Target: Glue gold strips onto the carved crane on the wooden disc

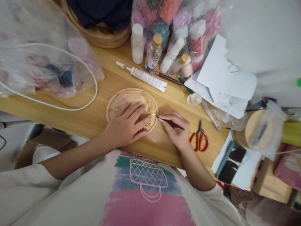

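Note:
A round wooden plaque (115, 102) with a fine line pattern and gold wire-like relief on its right part lies on the wooden table. My left hand (128, 121) rests flat across it with the fingers spread, covering its lower middle. At the plaque's right edge, my right hand (175, 127) pinches a thin dark tool like tweezers (172, 123), its tip at the gold lines. Whether the tip grips anything is too small to see. Red-handled pliers (199, 138) lie just right of my right hand.
A white glue tube (148, 78) lies behind the plaque, before several small bottles (152, 53). Drawn paper sheets (223, 78) spread at the back right, near a phone (232, 164). A white cable (91, 94) loops by the plastic bag (47, 66) on the left.

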The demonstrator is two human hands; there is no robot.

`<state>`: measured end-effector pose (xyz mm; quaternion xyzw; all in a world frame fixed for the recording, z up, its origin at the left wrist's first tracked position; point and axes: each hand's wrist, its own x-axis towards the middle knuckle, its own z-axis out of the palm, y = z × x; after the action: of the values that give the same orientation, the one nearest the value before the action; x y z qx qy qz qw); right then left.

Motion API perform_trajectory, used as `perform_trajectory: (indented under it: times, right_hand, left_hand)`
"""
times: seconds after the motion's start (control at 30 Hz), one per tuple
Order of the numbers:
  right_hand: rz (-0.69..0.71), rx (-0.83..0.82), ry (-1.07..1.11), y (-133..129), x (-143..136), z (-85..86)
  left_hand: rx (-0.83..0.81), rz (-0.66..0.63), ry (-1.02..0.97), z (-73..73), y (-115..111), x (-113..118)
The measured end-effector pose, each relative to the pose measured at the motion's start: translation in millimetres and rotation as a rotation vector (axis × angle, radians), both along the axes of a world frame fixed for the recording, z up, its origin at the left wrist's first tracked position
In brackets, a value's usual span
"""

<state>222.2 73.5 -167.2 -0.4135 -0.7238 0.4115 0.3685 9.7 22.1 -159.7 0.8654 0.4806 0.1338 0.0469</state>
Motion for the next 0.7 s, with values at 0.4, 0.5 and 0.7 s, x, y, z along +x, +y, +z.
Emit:
perform_trajectory:
  times: [0.4, 0.5, 0.7]
  right_hand:
    - [0.004, 0.002, -0.008, 0.2, 1.5, 0.1]
    - [0.005, 0.002, -0.002, 0.0, 1.6, -0.2]
    - [0.001, -0.002, -0.003, -0.5, 0.6, -0.2]
  left_hand:
    - [-0.004, 0.004, 0.001, 0.6, 0.2, 0.1]
    - [0.014, 0.002, 0.005, -0.5, 0.2, 0.1]
    - [0.03, 0.003, 0.014, -1.4, 0.2, 0.8]
